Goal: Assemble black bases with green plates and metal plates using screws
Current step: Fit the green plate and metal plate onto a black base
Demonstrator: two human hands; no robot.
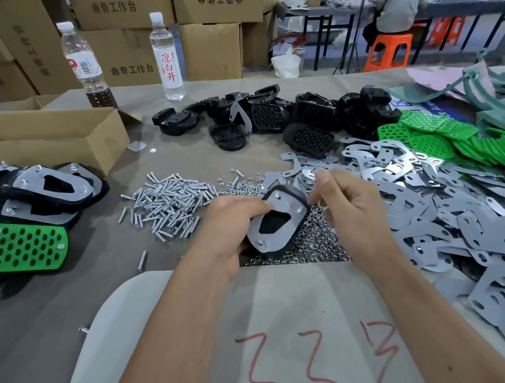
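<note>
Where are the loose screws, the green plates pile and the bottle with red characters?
loose screws [170, 207], head view, middle of heap.
green plates pile [433, 137], head view, top plate.
bottle [168, 61], head view, label.

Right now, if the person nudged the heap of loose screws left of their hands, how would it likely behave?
The screws are short round metal cylinders lying loose, so they would probably roll and scatter; one stray screw already lies apart. The heap likely shifts piecemeal on the table, and single screws look slippery to pinch.

Glossy black plastic bases [307, 139], matt grey metal plates [444, 214], shiny steel screws [170, 205], green perforated plastic plates [433, 137].
</note>
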